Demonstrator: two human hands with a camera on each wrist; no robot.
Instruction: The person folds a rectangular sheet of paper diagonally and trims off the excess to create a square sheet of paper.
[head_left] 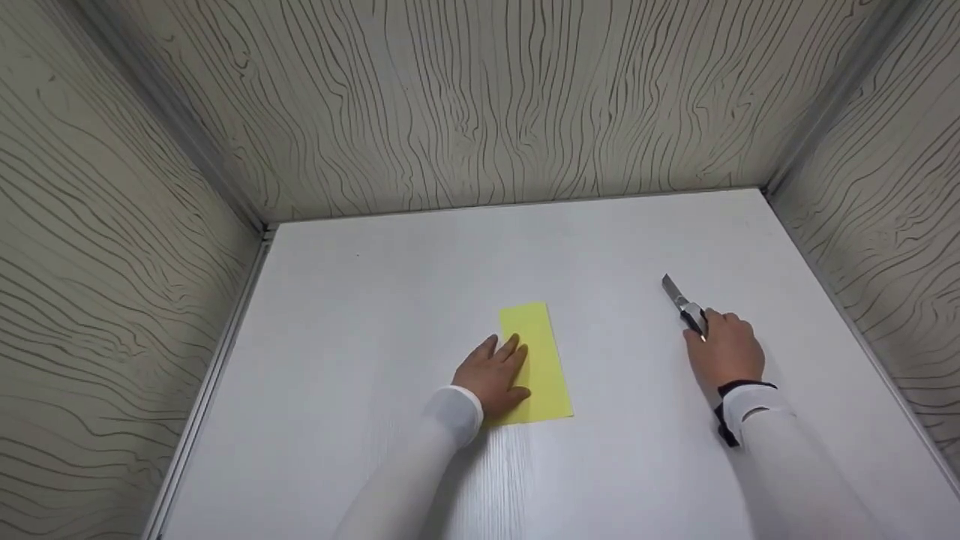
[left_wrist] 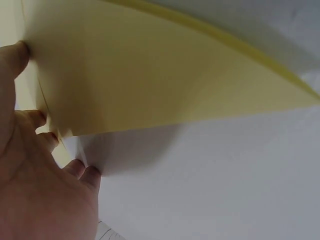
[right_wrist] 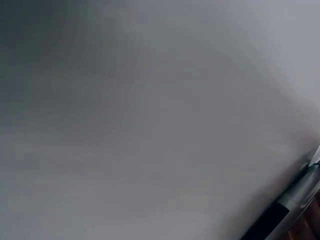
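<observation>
On the white tabletop lies a yellow sheet of paper point(head_left: 546, 379), a narrow upright rectangle in the head view. My left hand point(head_left: 491, 379) rests on its left side with the fingers spread. The left wrist view shows the paper point(left_wrist: 140, 75) up close, and the fingertips of the left hand point(left_wrist: 45, 185) touch its edge and the table. Off to the right, my right hand point(head_left: 726, 351) grips a utility knife point(head_left: 684, 307), its blade out and pointing away to the upper left. Only part of the knife handle point(right_wrist: 292, 202) shows in the right wrist view's lower corner.
The white table point(head_left: 375, 300) has metal rails along its sides. Wood-grain patterned panels enclose it at the back point(head_left: 480, 105), on the left point(head_left: 112, 285) and on the right point(head_left: 900, 225). A stretch of tabletop separates the paper from the knife.
</observation>
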